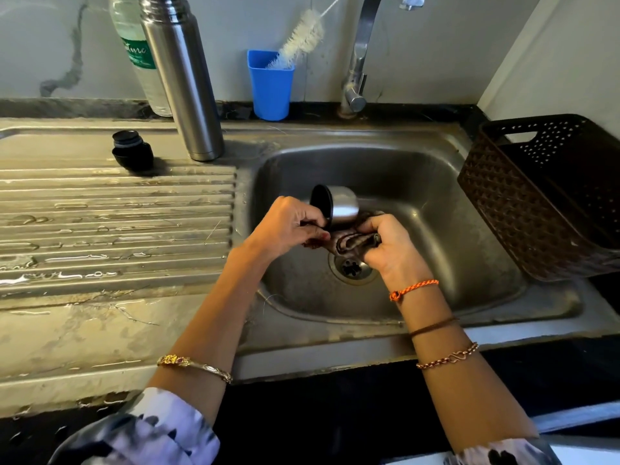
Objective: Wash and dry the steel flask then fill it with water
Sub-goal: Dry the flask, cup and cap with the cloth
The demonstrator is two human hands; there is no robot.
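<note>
Over the sink [436, 182], the left hand [288, 226] grips the light, rigid, wet-slippery flask cup [335, 204] by its rim while the right hand [389, 243] fingers clutch a soft cloth [352, 241].

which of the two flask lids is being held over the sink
The steel cup lid, gripped by the left hand above the sink next to the cloth. The black stopper sits untouched on the draining board.

— At the back wall?
— A blue cup [270, 85] holding a white bottle brush [299, 41]; a clear plastic bottle [139, 52] with a green label stands at the left.
— And right?
— A dark perforated basket [543, 196] beside the basin.
</note>
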